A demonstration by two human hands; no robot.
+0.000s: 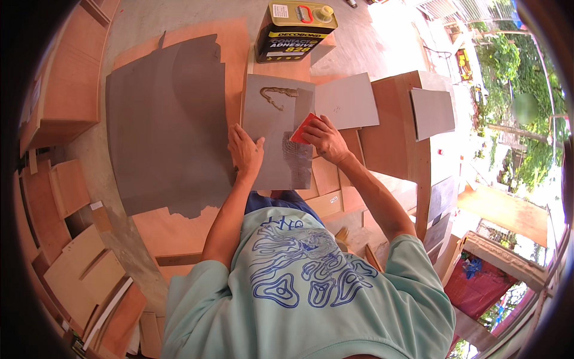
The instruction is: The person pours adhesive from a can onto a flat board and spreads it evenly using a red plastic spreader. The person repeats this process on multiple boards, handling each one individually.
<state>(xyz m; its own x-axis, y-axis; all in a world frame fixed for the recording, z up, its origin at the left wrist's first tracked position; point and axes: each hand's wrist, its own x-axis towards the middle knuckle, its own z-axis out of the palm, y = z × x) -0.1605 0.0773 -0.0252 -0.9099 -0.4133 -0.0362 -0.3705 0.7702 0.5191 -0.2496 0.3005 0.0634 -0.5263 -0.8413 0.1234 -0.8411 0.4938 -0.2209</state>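
Note:
Before me lies a grey rectangular panel (pixel 269 166). My left hand (pixel 246 148) rests along its left edge, fingers spread slightly and gripping no tool. In my right hand (pixel 326 139) is a red flat spreader (pixel 306 127), its edge at the panel's right side. A darker strip of spread adhesive (pixel 298 157) runs down that side, with ridged marks near the spreader. Toward the panel's far end, a curled bead of brownish adhesive (pixel 272 92) sits on the surface.
A Decobond contact adhesive can (pixel 293 33) stands beyond the panel. Left of me, a large grey sheet (pixel 170 125) with ragged edges lies on plywood (pixel 179 231). Another pale panel (pixel 347 103) and a wooden box (pixel 390 128) are at right. Wooden cabinets (pixel 67 80) stand far left.

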